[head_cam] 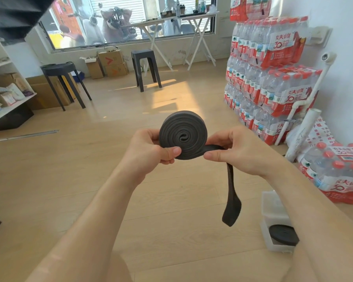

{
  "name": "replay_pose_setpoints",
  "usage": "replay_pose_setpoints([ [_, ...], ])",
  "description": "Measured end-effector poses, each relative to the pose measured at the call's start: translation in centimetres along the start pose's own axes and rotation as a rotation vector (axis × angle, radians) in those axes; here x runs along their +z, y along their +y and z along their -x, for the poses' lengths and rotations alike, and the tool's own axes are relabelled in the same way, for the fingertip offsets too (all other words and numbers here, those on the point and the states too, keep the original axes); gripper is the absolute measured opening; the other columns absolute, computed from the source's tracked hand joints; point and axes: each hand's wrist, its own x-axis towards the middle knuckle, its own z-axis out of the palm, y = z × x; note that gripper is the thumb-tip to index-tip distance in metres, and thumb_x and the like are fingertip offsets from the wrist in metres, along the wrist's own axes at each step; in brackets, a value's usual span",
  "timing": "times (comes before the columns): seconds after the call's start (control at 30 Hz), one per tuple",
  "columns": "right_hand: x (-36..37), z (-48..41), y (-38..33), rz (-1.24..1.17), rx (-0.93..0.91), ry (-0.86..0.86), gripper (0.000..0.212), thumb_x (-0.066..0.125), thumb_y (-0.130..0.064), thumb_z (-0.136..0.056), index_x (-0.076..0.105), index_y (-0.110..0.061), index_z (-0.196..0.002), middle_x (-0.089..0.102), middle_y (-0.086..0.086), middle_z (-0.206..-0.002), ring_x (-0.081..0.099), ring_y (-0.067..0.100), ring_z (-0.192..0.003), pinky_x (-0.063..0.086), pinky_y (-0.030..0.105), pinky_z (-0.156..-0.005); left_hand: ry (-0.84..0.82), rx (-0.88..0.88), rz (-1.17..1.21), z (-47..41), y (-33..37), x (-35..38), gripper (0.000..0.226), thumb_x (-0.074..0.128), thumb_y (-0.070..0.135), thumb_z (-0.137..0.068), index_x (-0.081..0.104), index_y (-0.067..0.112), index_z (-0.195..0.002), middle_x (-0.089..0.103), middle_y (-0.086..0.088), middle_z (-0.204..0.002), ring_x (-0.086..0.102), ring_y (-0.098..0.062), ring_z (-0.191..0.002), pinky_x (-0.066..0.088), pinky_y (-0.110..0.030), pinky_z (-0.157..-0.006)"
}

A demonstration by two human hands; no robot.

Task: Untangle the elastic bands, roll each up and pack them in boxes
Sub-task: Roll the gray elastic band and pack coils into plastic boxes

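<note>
Head view: a dark grey flat elastic band [182, 135], wound into a tight spiral coil, is held in the air over the middle of the pale wooden floor [69, 169]. The left hand [151, 147] grips the coil's lower left side, thumb on its face and fingers curled behind. The right hand [236, 151] pinches the strap where it leaves the coil; the loose tail [231, 200] hangs below. Near the floor's right edge stands a clear plastic box [273, 208] holding a rolled black band [283, 235], beside shrink-wrapped packs of water bottles [273, 68].
</note>
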Motion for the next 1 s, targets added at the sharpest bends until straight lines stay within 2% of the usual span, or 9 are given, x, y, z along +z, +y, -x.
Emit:
replay_pose_setpoints([
  [0.17,0.1,0.2,-0.2,-0.018,-0.029,-0.003,0.034,0.077,-0.014,-0.079,0.070,-0.021,-0.112,0.076,-0.003,-0.094,0.069,0.006,-0.091,0.052,0.030,-0.093,-0.032,0.003,-0.086,0.0,0.1,-0.3,0.020,0.074,-0.005,-0.072,0.070,0.012,-0.082,0.067,-0.002,-0.060,0.058,-0.014,-0.050,0.051,-0.023,-0.052],
  [0.3,0.2,0.4,-0.2,-0.034,-0.009,0.004,0.043,0.080,-0.018,-0.076,0.067,-0.030,-0.116,0.075,0.000,-0.085,0.070,0.010,-0.085,0.052,0.026,-0.086,-0.035,-0.011,-0.195,-0.1,0.0,-0.2,0.022,0.076,-0.003,-0.072,0.071,0.013,-0.086,0.070,-0.002,-0.066,0.058,-0.012,-0.051,0.051,-0.026,-0.056],
  [0.4,0.6,0.5,-0.3,-0.014,-0.006,-0.004,0.038,0.080,-0.016,-0.075,0.071,-0.026,-0.110,0.076,-0.002,-0.090,0.069,0.006,-0.089,0.052,0.016,-0.082,-0.026,-0.005,-0.252,-0.1,0.0,-0.1,0.022,0.076,-0.003,-0.072,0.070,0.014,-0.086,0.069,-0.003,-0.067,0.058,-0.010,-0.049,0.050,-0.024,-0.053],
  [0.5,0.9,0.4,-0.4,0.011,0.018,-0.013,0.032,0.081,-0.016,-0.075,0.072,-0.026,-0.104,0.076,-0.005,-0.092,0.066,-0.004,-0.089,0.049,0.005,-0.073,-0.011,0.009,-0.340,-0.1,0.0,0.0,0.024,0.077,0.002,-0.072,0.069,0.022,-0.081,0.068,0.006,-0.063,0.059,-0.008,-0.049,0.053,-0.024,-0.054],
  [0.63,1.6,0.2,-0.1,-0.031,0.040,0.003,0.020,0.078,-0.021,-0.079,0.071,-0.024,-0.098,0.074,-0.001,-0.073,0.065,0.000,-0.066,0.049,0.018,-0.069,0.006,0.035,-0.428,0.0,-0.1,0.0,0.021,0.077,0.004,-0.072,0.070,0.022,-0.082,0.067,0.006,-0.062,0.058,-0.011,-0.052,0.053,-0.032,-0.061],
  [0.7,1.9,0.0,0.0,-0.067,0.033,0.065,0.017,0.076,-0.019,-0.080,0.072,-0.019,-0.097,0.074,0.003,-0.072,0.061,0.000,-0.060,0.049,0.017,-0.065,0.027,0.042,-0.348,0.0,-0.2,0.0,0.025,0.076,0.003,-0.073,0.070,0.021,-0.089,0.071,-0.001,-0.071,0.059,-0.011,-0.054,0.053,-0.033,-0.062],
  [0.83,2.2,-0.2,-0.3,-0.332,0.041,0.198,0.015,0.073,-0.017,-0.083,0.071,-0.016,-0.098,0.073,0.005,-0.071,0.058,0.007,-0.061,0.048,0.016,-0.062,0.032,0.012,0.199,0.1,-0.4,0.6,0.043,0.077,0.012,-0.072,0.064,0.015,-0.113,0.071,-0.004,-0.081,0.057,-0.012,-0.063,0.046,-0.028,-0.063],
  [0.9,2.6,-0.4,-0.5,-0.434,0.042,0.233,0.010,0.071,-0.016,-0.085,0.071,-0.018,-0.094,0.071,0.005,-0.071,0.059,0.012,-0.065,0.047,0.018,-0.062,0.022,0.006,0.323,0.2,-0.4,1.6,0.038,0.075,0.019,-0.072,0.067,0.015,-0.109,0.070,-0.002,-0.082,0.056,-0.011,-0.065,0.044,-0.026,-0.061],
  [1.0,3.1,-0.6,-0.5,-0.468,0.052,0.227,0.010,0.071,-0.017,-0.084,0.070,-0.019,-0.094,0.071,0.004,-0.071,0.060,0.017,-0.070,0.046,0.028,-0.068,0.090,0.028,0.342,0.2,-0.5,2.6,0.023,0.071,0.010,-0.080,0.068,0.012,-0.103,0.069,-0.005,-0.077,0.059,-0.013,-0.062,0.048,-0.024,-0.059],
])
